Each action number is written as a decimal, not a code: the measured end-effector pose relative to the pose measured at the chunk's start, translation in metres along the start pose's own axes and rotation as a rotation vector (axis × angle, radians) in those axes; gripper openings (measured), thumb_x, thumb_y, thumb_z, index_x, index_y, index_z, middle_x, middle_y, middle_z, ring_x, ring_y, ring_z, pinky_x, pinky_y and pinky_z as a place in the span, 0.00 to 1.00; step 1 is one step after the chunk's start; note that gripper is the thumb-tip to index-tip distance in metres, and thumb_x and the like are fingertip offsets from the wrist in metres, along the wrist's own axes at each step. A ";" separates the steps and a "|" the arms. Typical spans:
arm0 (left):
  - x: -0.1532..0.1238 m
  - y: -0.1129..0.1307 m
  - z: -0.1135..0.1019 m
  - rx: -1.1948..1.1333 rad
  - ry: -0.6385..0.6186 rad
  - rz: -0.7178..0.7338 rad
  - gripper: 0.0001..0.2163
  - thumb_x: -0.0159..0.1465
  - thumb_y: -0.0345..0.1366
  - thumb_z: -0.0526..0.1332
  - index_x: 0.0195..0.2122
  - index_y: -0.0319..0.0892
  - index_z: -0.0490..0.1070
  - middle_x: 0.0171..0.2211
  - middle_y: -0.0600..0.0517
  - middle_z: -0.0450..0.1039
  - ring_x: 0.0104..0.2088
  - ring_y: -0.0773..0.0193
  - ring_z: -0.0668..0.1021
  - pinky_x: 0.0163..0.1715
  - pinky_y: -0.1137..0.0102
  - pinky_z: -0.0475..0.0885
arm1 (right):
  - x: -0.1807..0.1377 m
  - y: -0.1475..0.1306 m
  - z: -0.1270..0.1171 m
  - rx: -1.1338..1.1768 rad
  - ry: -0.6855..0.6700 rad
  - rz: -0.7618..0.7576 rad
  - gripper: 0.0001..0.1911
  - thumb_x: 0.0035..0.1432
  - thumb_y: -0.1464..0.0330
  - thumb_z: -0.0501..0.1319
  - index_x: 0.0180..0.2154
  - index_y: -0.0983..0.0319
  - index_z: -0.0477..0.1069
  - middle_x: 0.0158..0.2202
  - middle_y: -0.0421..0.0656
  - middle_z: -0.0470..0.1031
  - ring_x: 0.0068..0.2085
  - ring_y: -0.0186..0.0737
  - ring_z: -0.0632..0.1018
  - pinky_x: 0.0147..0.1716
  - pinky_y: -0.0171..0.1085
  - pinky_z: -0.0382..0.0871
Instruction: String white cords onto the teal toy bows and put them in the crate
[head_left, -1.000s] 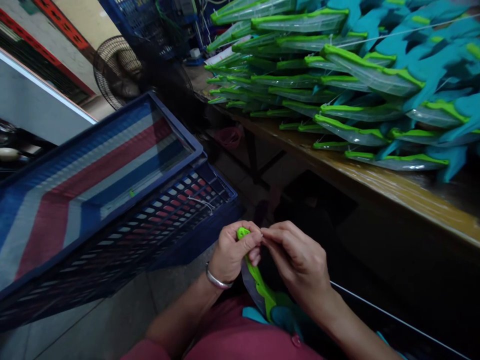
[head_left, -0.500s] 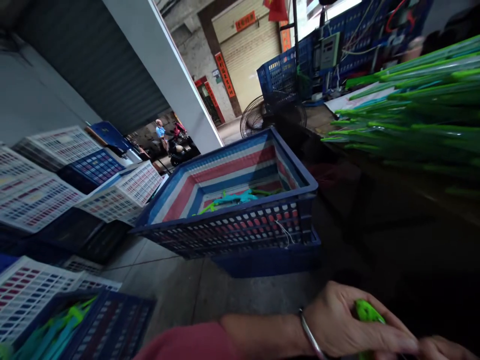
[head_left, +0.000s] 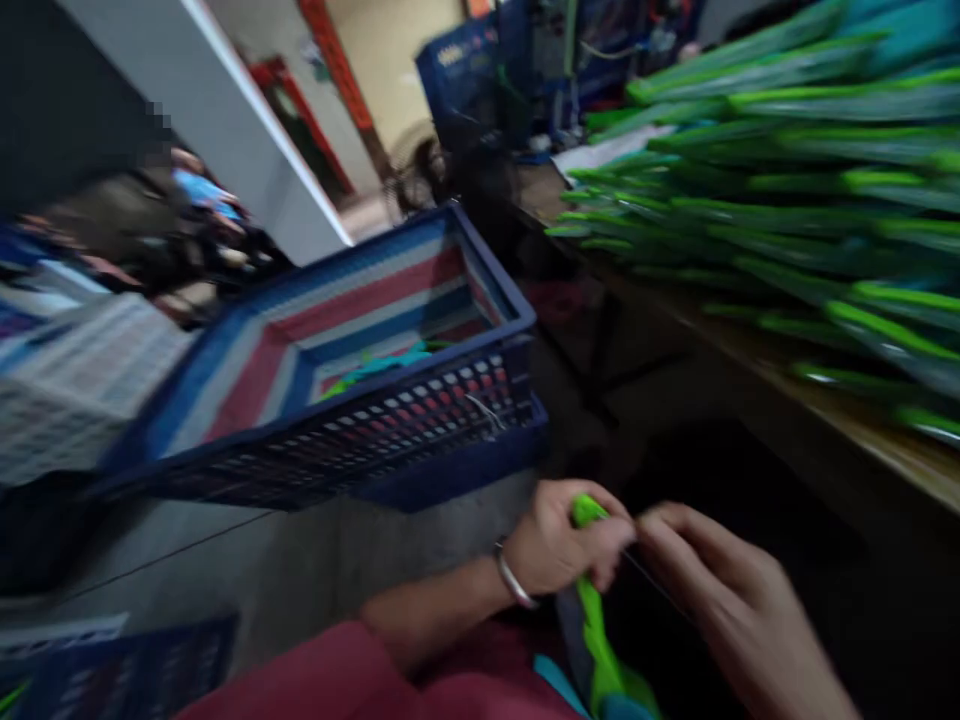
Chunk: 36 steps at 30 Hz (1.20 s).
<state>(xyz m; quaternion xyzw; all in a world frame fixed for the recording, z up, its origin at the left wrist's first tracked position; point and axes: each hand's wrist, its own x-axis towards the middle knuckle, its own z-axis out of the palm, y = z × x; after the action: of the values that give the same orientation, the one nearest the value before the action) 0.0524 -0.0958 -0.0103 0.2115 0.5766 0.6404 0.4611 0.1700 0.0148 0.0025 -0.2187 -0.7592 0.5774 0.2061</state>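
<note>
My left hand (head_left: 555,545), with a metal bangle (head_left: 516,577) at its wrist, is closed around a long bright green item (head_left: 596,640). The item's rounded top sticks out above the fingers, and its lower part hangs over my lap beside teal pieces (head_left: 559,685). Fingertip to fingertip with it, my right hand (head_left: 720,580) is pinched shut. A thin thread-like line (head_left: 652,582) runs from that pinch back under the right hand. The exact kind of the green item cannot be made out.
A blue crate (head_left: 337,445) with a striped lining holds a few green and teal pieces (head_left: 382,368). On the table (head_left: 847,430) at right lies a big pile of green items (head_left: 787,215) in clear wrapping. White crates (head_left: 97,380) stand at left; a person (head_left: 206,190) is far back.
The view has swung right and down, so the crate sits further left. Both hands now show higher up, with the right hand fully in view. The green item's lower part has come into sight.
</note>
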 end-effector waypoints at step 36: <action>0.003 0.003 0.002 -0.297 -0.160 -0.060 0.16 0.63 0.44 0.68 0.26 0.39 0.66 0.17 0.59 0.60 0.17 0.74 0.62 0.16 0.78 0.62 | -0.019 -0.008 0.012 -0.265 0.374 -0.361 0.07 0.61 0.77 0.59 0.34 0.60 0.65 0.31 0.39 0.69 0.30 0.31 0.71 0.28 0.32 0.65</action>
<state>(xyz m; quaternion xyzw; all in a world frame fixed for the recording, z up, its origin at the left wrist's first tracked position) 0.0511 -0.0921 -0.0078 0.1741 0.4433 0.6855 0.5506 0.1779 -0.0077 0.0061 -0.2075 -0.8035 0.3768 0.4115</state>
